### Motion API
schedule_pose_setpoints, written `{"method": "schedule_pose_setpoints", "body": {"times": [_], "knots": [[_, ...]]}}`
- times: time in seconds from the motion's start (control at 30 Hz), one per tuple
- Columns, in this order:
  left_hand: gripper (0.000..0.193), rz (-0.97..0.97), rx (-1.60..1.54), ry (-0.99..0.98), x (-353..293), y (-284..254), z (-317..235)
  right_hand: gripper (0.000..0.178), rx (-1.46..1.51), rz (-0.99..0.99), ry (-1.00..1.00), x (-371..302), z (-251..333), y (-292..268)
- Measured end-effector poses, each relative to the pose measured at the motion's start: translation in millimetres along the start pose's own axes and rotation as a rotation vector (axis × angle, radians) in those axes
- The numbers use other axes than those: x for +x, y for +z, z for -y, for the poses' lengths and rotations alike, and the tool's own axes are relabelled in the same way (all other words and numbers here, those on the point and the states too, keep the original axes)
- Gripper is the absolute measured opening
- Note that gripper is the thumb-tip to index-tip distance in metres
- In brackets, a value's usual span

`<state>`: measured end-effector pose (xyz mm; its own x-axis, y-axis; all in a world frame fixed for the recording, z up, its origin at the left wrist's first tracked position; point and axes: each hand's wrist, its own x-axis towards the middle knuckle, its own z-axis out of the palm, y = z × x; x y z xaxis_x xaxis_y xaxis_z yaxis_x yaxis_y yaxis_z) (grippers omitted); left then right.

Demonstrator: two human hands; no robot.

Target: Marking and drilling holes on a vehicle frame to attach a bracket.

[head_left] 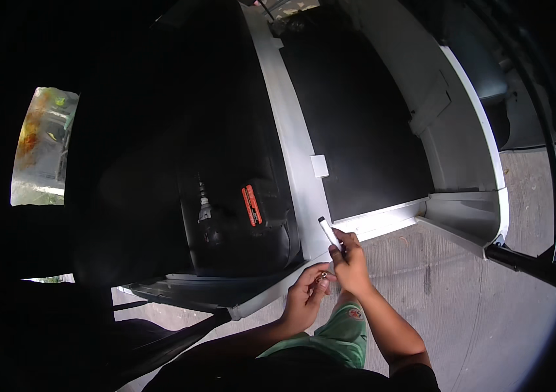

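My right hand is closed around a white marker-like stick with a black end, which points up and to the left. Close beside it, my left hand has its thumb and fingers pinched on a small shiny metal piece, too small to name exactly. Both hands are held low in front of me, near the lower end of a white frame bar. On the dark padded surface left of that bar lie a power drill with a bit fitted and an orange-and-black object.
A black panel sits right of the bar, bordered by a white side wall. A dark strut projects at the lower right, another at the lower left. Grey concrete floor shows beneath.
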<state>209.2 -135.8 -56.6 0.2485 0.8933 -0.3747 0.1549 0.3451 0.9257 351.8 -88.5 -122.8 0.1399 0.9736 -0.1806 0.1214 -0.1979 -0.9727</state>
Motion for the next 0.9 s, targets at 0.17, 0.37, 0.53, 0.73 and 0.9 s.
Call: {"method": "schedule_pose_setpoints", "body": {"times": [0.17, 0.37, 0.53, 0.73, 0.9], "knots": [[0.023, -0.536, -0.172, 0.539, 67, 9, -75, 0.031, 0.230, 0.022, -0.202, 119, 85, 23], [0.015, -1.022, 0.396, 0.604, 176, -72, -141, 0.026, -0.023, 0.033, -0.539, 241, 132, 109], [0.020, -1.066, 0.649, 0.023, 246, -203, -95, 0.038, -0.508, 0.244, -0.602, 263, 129, 144], [0.021, -0.993, 0.352, -0.005, 271, -209, -81, 0.030, -0.323, 0.304, -0.641, 251, 105, 117], [0.016, -1.015, 0.475, 0.084, 263, -205, -78, 0.022, 0.013, 0.264, -0.482, 222, 98, 84]]}}
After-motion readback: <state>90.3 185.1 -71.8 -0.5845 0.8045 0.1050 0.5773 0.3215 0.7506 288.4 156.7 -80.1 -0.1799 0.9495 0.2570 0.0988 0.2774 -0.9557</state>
